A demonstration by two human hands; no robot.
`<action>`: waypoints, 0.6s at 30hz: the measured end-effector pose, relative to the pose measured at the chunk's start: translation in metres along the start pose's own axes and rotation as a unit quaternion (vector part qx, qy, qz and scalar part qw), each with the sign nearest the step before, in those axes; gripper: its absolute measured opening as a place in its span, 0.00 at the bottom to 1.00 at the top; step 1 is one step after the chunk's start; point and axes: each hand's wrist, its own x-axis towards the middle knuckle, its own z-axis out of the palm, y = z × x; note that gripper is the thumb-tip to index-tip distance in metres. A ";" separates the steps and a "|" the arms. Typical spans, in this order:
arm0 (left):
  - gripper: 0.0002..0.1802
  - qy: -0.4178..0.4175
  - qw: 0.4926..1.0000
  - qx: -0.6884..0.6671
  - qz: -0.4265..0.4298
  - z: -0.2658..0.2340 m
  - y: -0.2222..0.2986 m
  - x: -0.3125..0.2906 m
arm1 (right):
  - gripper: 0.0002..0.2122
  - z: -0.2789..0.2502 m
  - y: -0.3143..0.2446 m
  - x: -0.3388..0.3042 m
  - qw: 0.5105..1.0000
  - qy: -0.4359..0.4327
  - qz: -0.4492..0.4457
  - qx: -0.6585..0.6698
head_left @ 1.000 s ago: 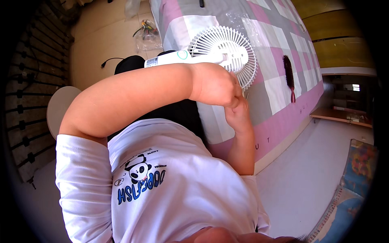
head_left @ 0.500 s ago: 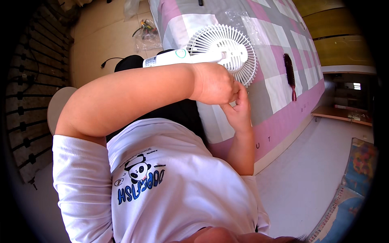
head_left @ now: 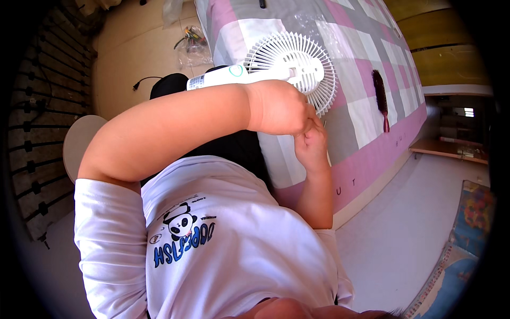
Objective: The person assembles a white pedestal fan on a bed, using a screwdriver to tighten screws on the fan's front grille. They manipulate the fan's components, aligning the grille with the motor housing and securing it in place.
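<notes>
A white fan [head_left: 313, 74] with a round ribbed cage lies partly on the checked bedspread, its pale handle-like body [head_left: 215, 78] pointing left over my dark-clothed lap. My left hand [head_left: 279, 109] is closed just in front of the cage, its back toward me. Below and to its right, my right hand [head_left: 312, 146] is also closed, with its fingertips meeting those of the left. Whatever the two hands pinch between them is hidden or too small to name. My left forearm crosses in front of the fan body and covers part of it.
A dark hairbrush [head_left: 380, 98] with a reddish handle lies on the bedspread [head_left: 366, 127] to the right. On the floor, a clear plastic bag [head_left: 194, 50] holds colourful items near a black cable [head_left: 143, 81]. Black metal bars [head_left: 42, 122] stand at left, an open shelf [head_left: 451, 146] at right.
Both hands have shifted slightly, still meeting at the fingertips. My right fingers are more curled than before, and my left elbow has moved a little to the right. The fan stays put.
</notes>
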 end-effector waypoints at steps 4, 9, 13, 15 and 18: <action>0.10 -0.016 0.996 0.055 -0.062 0.001 0.008 0.000 | 0.05 -0.003 -0.015 0.002 0.996 -0.022 0.071 0.039; 0.12 -0.042 0.989 0.024 -0.137 0.002 0.015 0.003 | 0.07 0.003 -0.016 -0.001 0.998 -0.010 0.057 0.017; 0.08 0.029 0.991 -0.098 -0.084 -0.001 0.004 -0.003 | 0.10 0.001 -0.006 -0.002 0.999 -0.025 0.017 -0.011; 0.08 0.024 0.996 -0.061 -0.058 -0.001 0.001 -0.006 | 0.10 -0.001 -0.002 -0.001 0.999 -0.046 -0.002 -0.024; 0.08 0.007 0.999 0.011 -0.045 -0.004 0.004 -0.002 | 0.06 0.000 -0.008 -0.004 0.994 -0.023 0.101 0.046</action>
